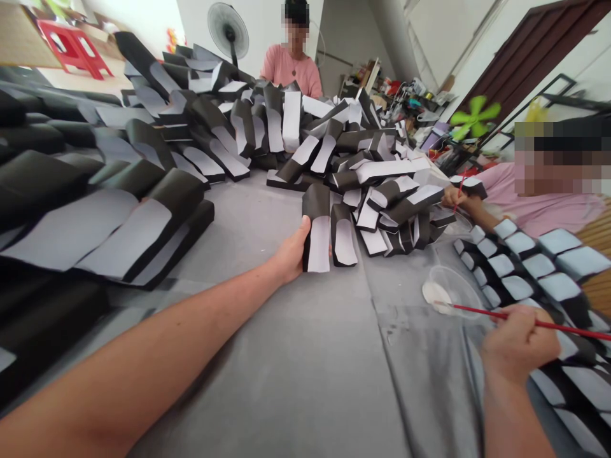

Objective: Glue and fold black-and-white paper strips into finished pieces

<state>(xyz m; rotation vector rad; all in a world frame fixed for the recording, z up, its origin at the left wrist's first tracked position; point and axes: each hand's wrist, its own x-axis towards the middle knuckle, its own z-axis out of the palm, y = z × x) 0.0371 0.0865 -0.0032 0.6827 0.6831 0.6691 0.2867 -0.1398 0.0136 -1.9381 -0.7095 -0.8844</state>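
My left hand point(292, 253) reaches far over the grey table cover point(286, 356) and grips a folded black-and-white paper piece point(317, 236) at the near edge of a big heap of such pieces point(334, 152). My right hand point(518, 343) is closed round a thin red brush point(496, 314), whose tip rests in a shallow clear dish with white paste point(446, 289). Finished pieces lie in overlapping rows point(534, 254) to the right of that hand.
More black-and-white pieces are stacked along the left side point(95, 210). A person in pink point(539, 200) at the right holds another red brush over a piece. A second person in pink point(292, 67) sits behind the heap, beside a standing fan point(228, 30).
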